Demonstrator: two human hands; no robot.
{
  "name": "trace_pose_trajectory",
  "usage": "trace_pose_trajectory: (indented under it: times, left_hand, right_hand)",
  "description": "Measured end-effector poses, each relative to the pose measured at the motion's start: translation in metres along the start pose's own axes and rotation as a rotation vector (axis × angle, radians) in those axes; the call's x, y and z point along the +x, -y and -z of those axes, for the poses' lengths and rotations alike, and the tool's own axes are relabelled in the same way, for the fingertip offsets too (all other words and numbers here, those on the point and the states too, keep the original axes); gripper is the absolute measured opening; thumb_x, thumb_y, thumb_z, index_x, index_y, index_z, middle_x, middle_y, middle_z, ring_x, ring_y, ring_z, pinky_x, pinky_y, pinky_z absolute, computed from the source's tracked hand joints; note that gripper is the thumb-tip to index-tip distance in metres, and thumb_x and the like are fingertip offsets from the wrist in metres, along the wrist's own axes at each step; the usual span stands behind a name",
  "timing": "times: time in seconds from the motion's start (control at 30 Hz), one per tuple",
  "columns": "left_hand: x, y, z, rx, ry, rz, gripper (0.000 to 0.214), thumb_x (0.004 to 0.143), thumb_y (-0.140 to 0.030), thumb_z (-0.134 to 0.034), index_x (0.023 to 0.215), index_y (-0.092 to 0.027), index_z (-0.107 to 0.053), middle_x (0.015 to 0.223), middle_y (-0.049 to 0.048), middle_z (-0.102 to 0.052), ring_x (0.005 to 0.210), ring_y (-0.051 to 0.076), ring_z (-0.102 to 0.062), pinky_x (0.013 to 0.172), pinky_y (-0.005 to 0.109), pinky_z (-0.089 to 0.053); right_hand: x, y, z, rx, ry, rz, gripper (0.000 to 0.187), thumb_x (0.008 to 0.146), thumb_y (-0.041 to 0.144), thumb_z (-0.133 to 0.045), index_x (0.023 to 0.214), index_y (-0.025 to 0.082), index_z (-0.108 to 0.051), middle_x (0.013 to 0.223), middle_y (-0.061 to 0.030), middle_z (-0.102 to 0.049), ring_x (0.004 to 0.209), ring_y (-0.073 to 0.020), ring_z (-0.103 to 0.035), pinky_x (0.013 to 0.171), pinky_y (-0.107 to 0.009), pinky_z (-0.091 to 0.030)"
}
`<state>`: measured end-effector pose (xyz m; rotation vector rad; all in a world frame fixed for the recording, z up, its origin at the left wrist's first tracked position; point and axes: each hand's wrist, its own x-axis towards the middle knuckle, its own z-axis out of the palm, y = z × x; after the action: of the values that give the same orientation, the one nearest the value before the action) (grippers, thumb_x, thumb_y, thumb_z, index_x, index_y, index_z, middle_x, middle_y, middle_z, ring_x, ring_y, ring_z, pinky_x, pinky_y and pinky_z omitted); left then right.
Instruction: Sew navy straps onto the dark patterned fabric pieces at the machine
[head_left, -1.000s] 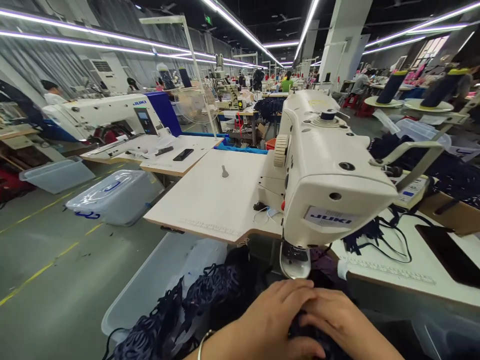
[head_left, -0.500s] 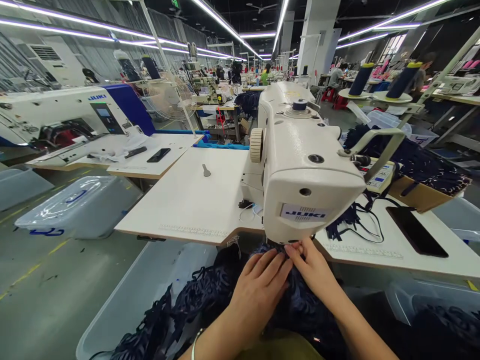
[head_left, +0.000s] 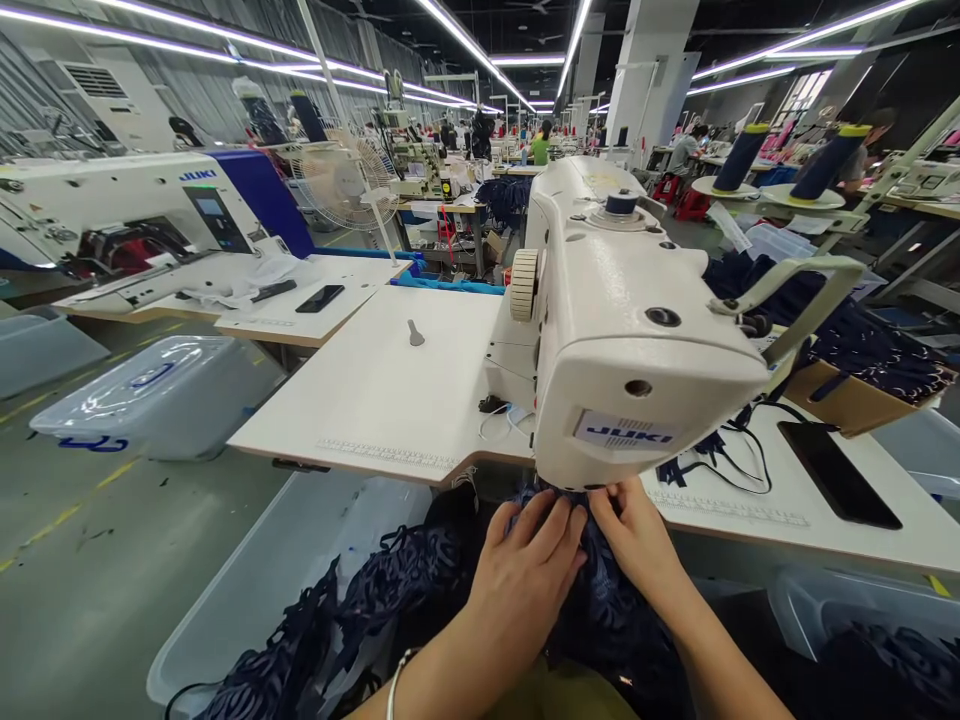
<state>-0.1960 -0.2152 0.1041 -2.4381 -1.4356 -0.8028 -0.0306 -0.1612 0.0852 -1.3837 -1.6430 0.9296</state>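
Note:
Right under the head of a white sewing machine (head_left: 652, 360), both hands are at work on navy fabric (head_left: 600, 580). My left hand (head_left: 525, 565) lies over the bunched cloth with its fingers bent, gripping it. Close beside it, my right hand (head_left: 637, 535) pinches the cloth between thumb and fingers; some of its fingertips are hidden by the machine head. The needle area cannot be seen from here. The fabric hangs down over my lap, and its lower part is in shadow.
Left of the machine, a metal key-shaped piece (head_left: 415, 334) lies on the white tabletop (head_left: 375, 390). A black phone (head_left: 838, 475) and navy straps (head_left: 724, 460) lie on the right. A clear bin (head_left: 225, 600) with navy strips stands below. Thread cones (head_left: 741, 160) rise behind.
The view has shifted slightly, so the machine appears a little further right. My fingertips have moved a little apart on the fabric; both hands stay by the machine head.

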Motion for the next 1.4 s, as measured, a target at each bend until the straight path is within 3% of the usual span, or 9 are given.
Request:
trace_pose_trajectory:
  times: [0.47,0.57,0.73,1.07,1.27,1.4]
  left_hand:
    - [0.001,0.001,-0.003,0.009,-0.034,-0.001,0.028,0.099,-0.029,-0.043,0.124,-0.023,-0.054,0.121,-0.0013,-0.063,0.115,0.016,-0.052,0.096,0.036,-0.030]
    - [0.000,0.000,-0.002,0.008,-0.017,0.001,0.029,0.100,-0.029,-0.040,0.125,-0.023,-0.053,0.121,-0.0012,-0.063,0.116,0.017,-0.051,0.095,0.037,-0.029]
    - [-0.001,0.002,0.000,0.000,0.030,0.014,0.032,0.100,-0.035,-0.038,0.125,-0.022,-0.053,0.120,-0.0017,-0.062,0.113,0.020,-0.050,0.096,0.039,-0.029]
    - [0.003,0.000,0.007,-0.007,0.081,-0.014,0.058,0.095,-0.059,-0.029,0.125,-0.015,-0.053,0.118,0.0031,-0.061,0.109,0.026,-0.050,0.094,0.040,-0.035]
    - [0.001,-0.007,0.002,0.029,0.087,-0.042,0.086,0.080,-0.079,-0.032,0.128,-0.011,-0.050,0.118,0.0061,-0.061,0.113,0.030,-0.049,0.096,0.040,-0.036]
    - [-0.001,-0.013,-0.001,0.071,0.080,-0.036,0.091,0.076,-0.083,-0.038,0.129,-0.010,-0.049,0.119,0.0067,-0.060,0.115,0.030,-0.047,0.098,0.039,-0.036]
  right_hand:
    - [-0.001,-0.001,0.002,-0.043,0.005,-0.029,0.024,0.094,0.047,-0.043,0.097,0.023,-0.046,0.086,-0.0029,-0.063,0.083,-0.0210,-0.062,0.069,-0.029,-0.046]
    - [-0.002,-0.003,0.012,-0.104,0.042,-0.001,0.027,0.095,0.049,-0.042,0.091,0.023,-0.050,0.084,-0.0019,-0.062,0.081,-0.0203,-0.061,0.069,-0.029,-0.045]
    - [-0.006,-0.020,0.043,-0.202,0.134,0.134,0.023,0.093,0.045,-0.051,0.087,0.025,-0.060,0.089,-0.0012,-0.061,0.088,-0.0200,-0.058,0.082,-0.029,-0.041]
    - [-0.022,-0.051,0.094,-0.334,0.071,-0.012,0.034,0.087,0.056,-0.053,0.077,0.024,-0.048,0.073,0.0031,-0.051,0.068,-0.0158,-0.048,0.066,-0.024,-0.039]
    - [-0.027,-0.056,0.098,-0.152,0.223,-0.234,0.039,0.089,0.059,-0.048,0.074,0.023,-0.045,0.066,0.0032,-0.054,0.064,-0.0157,-0.047,0.062,-0.024,-0.036]
    - [-0.028,-0.057,0.093,0.024,0.132,-0.211,0.039,0.087,0.055,-0.054,0.070,0.022,-0.043,0.067,0.0036,-0.045,0.066,-0.0148,-0.042,0.062,-0.024,-0.035]
